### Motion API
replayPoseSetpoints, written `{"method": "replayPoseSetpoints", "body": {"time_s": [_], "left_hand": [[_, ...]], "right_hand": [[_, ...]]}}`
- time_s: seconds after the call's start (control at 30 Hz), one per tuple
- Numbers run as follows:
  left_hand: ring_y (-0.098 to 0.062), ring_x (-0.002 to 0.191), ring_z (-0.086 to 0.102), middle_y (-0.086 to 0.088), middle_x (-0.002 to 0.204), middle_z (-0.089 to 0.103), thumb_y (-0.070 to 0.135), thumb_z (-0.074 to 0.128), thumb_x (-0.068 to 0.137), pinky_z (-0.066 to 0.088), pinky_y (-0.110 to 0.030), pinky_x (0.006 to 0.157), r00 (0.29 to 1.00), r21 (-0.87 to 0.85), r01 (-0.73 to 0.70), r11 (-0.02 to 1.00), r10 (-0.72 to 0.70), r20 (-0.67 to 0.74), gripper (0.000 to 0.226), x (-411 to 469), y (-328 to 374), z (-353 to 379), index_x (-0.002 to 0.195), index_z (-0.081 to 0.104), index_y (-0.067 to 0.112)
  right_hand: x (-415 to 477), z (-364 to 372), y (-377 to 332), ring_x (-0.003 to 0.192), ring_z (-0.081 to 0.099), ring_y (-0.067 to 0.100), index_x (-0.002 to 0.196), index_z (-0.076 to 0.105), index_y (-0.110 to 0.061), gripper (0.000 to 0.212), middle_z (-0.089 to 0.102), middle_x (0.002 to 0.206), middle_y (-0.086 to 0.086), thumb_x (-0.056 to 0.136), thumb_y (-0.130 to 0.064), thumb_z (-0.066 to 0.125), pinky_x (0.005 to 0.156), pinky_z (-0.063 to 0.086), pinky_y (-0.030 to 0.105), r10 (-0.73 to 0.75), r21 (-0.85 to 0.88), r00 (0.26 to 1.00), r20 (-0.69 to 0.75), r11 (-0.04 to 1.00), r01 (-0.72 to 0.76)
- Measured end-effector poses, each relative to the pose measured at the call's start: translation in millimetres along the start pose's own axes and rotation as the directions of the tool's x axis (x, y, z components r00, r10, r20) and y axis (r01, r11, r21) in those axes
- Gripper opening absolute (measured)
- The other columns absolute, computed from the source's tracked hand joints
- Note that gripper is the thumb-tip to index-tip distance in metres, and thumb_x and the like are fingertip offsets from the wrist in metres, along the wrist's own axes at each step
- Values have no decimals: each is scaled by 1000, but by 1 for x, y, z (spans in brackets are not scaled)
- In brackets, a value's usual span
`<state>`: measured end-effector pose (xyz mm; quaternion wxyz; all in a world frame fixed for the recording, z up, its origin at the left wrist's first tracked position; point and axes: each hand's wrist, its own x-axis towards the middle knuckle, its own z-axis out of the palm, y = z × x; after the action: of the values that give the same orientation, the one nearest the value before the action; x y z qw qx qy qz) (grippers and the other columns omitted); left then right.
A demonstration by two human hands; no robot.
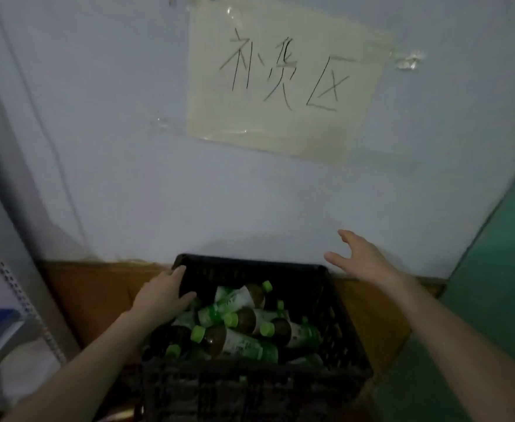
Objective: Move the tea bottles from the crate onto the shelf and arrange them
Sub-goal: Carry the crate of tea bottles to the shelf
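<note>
A black plastic crate [335, 303] stands against the wall at the bottom middle. Inside lie several tea bottles [244, 322] in a loose heap, with brown tea, white labels and green caps. My left hand [162, 296] grips the crate's far left rim, fingers over the top edge and thumb inside. My right hand [361, 258] hovers above the crate's far right corner with fingers spread and straight, holding nothing and apart from the rim.
A pale wall rises right behind the crate, with a taped paper sign [283, 77] bearing handwriting. A brown skirting board [95, 287] runs along its foot. A metal shelf upright [22, 300] stands at the left. A green surface [493, 300] fills the right side.
</note>
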<state>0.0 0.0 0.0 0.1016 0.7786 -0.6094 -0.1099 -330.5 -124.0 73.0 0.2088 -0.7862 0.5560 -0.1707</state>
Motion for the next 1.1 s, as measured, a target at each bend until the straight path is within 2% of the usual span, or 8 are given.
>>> {"method": "replayPoseSetpoints", "body": {"time_s": [0.13, 0.37, 0.5, 0.6, 0.73, 0.83, 0.93, 1.1], "left_hand": [[-30, 104, 56, -14, 124, 51, 43, 55, 87, 52, -39, 81, 989, -68, 128, 990, -122, 84, 65, -2, -27, 27, 139, 28, 14], [-28, 96, 59, -16, 125, 55, 28, 54, 91, 44, -21, 55, 955, -227, 272, 935, -234, 181, 68, 29, -59, 62, 144, 17, 6], [-31, 101, 60, -16, 127, 55, 24, 55, 91, 45, -25, 60, 959, -283, 263, 923, -217, 184, 66, 57, -69, 74, 145, 19, 9], [-34, 97, 61, -16, 123, 57, 20, 54, 92, 47, -32, 65, 961, -317, 262, 911, -218, 169, 65, 72, -77, 80, 145, 18, 11], [-33, 101, 57, -15, 127, 53, 17, 51, 93, 41, -32, 71, 951, -394, 300, 869, -238, 199, 60, 82, -78, 86, 144, 19, 12], [-24, 91, 54, -13, 127, 52, 17, 50, 93, 45, -36, 73, 938, -473, 344, 811, -268, 222, 56, 80, -78, 90, 142, 24, 13], [-26, 88, 58, -12, 119, 55, 17, 52, 92, 51, -43, 76, 916, -524, 401, 752, -317, 246, 53, 75, -78, 94, 140, 28, 14], [-21, 84, 49, -5, 106, 53, 19, 51, 93, 39, -31, 60, 899, -479, 439, 760, -373, 232, 49, 74, -78, 98, 138, 32, 16]], "right_hand": [[2, 33, 34, 136, 33, 27, 143, 24, -8, 70, 30, 150, 12, 88, -35, 57, 106, 31, 33, 111, -11, 990, 88, 994, -110], [24, 88, 76, 127, 40, 33, 139, 30, -2, 62, 40, 142, 18, 88, -23, 59, 92, 38, 33, 296, -27, 943, 155, 955, -295], [43, 111, 96, 126, 42, 36, 139, 27, 0, 68, 40, 141, 21, 86, -21, 62, 92, 39, 35, 423, -2, 890, 169, 903, -429], [54, 129, 111, 116, 50, 36, 134, 36, -2, 59, 49, 132, 19, 86, -23, 62, 77, 40, 33, 482, -6, 857, 183, 872, -490], [60, 145, 126, 109, 54, 37, 129, 42, 0, 51, 55, 124, 21, 86, -19, 62, 71, 39, 32, 518, -5, 848, 116, 854, -521], [62, 147, 133, 86, 60, 33, 121, 47, 1, 41, 60, 104, 18, 86, -15, 61, 62, 39, 31, 553, 43, 823, 132, 826, -562], [61, 146, 136, 61, 57, 22, 117, 48, -6, 30, 57, 79, 10, 89, -12, 57, 50, 45, 31, 612, 232, 751, 248, 715, -660], [60, 152, 141, 46, 64, 14, 109, 42, -18, 25, 59, 86, 5, 90, -8, 55, 39, 49, 28, 576, 338, 758, 307, 679, -652]]}}
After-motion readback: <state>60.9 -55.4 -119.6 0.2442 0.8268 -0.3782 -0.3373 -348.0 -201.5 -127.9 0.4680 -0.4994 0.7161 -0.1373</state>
